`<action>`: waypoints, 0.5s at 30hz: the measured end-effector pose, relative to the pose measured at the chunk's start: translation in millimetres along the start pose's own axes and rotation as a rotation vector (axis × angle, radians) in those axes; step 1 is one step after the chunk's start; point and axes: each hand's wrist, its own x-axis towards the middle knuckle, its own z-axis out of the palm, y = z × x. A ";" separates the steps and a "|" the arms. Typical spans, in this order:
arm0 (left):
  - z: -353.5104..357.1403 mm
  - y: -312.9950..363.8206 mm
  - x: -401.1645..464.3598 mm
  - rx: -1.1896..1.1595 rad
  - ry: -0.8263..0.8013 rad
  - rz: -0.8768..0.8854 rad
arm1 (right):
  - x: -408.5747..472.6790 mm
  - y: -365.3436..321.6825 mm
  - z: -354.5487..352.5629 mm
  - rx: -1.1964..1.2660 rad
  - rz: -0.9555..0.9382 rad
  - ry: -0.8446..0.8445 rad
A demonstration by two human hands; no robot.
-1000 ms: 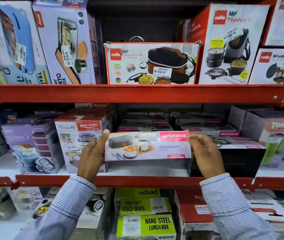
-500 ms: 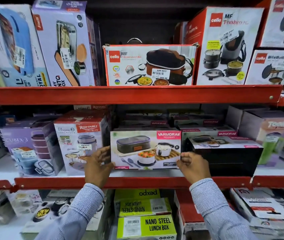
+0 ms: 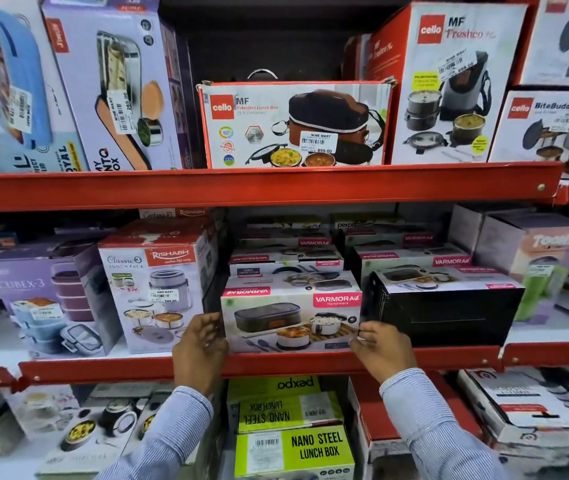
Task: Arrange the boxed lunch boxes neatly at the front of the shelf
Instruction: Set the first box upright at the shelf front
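Observation:
A white and pink Varmora lunch box carton (image 3: 290, 320) stands upright at the front edge of the middle shelf (image 3: 276, 367), its picture side facing me. My left hand (image 3: 200, 344) grips its lower left edge. My right hand (image 3: 382, 349) pinches its lower right corner. More Varmora cartons (image 3: 286, 263) are stacked behind it. A black-sided Varmora carton (image 3: 446, 306) sits just to its right, and a Rishabh Classic 3 carton (image 3: 153, 289) stands to its left.
The upper shelf (image 3: 262, 187) carries a Cello President carton (image 3: 293, 124), a Cello Freshco carton (image 3: 449, 84) and tall purple cartons (image 3: 113, 88). A Cubex-3 carton (image 3: 44, 299) and a Toony carton (image 3: 539, 261) flank the middle shelf. Green Nano Steel cartons (image 3: 293, 448) lie below.
The Varmora carton was held tipped above the shelf; it has turned upright and come down onto the shelf's front edge. Both hands slid down to its lower corners.

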 end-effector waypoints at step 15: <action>115.5 113.3 -89.8 -0.044 -0.020 0.430 | 12.2 67.5 -138.4 0.139 -0.259 0.412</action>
